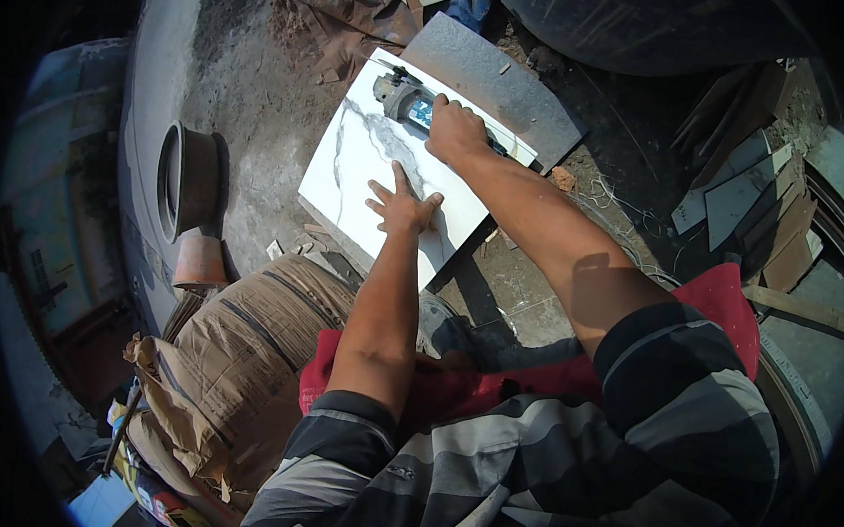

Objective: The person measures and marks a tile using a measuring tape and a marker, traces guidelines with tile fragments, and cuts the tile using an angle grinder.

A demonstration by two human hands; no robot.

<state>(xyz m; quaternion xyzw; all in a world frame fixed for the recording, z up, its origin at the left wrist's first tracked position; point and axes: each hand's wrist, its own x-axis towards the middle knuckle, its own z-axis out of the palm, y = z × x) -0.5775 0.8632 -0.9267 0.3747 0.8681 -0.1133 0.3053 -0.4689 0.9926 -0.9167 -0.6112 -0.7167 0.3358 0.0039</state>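
A white tile (337, 172) with grey marble veining lies flat in front of me. Spread across its middle, my left hand (403, 207) presses down with the fingers apart. My right hand (456, 130) is wrapped round the body of a handheld power cutter (411, 105), which rests on the tile near its far right edge. The cutter's grey metal head points to the far left. Its blade is not clearly visible, and my hand covers the rear of the body.
A grey slab (489, 75) lies beyond the tile. To the left stand a dark round tub (194, 183) and an orange bucket (200, 260). A brown paper sack (243, 336) sits near my left arm. Broken tile pieces (736, 200) and loose wires (610, 196) lie to the right.
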